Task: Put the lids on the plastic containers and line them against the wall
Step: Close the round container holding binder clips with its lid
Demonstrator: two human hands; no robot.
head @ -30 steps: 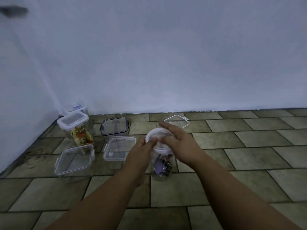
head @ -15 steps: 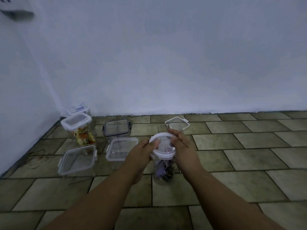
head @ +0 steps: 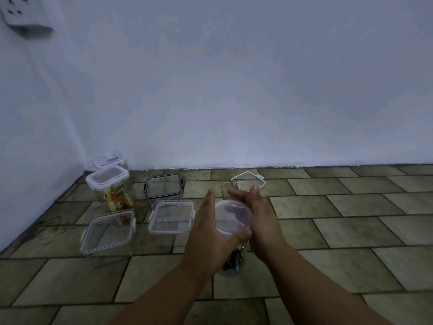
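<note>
Head view: lidded containers (head: pixel 108 232) at left, off wall. Left hand (head: pixel 206 233) and right hand (head: pixel 260 221) clasp round jar (head: pixel 232 259) mid-floor, lid (head: pixel 232 218) on top (seating unclear); risk: unsealed lid pops, jar tips.

A single head-worn wide view looks forward and down from close above the tiled floor (head: pixel 351 219), facing the pale wall (head: pixel 234 90) and its left corner.
</note>
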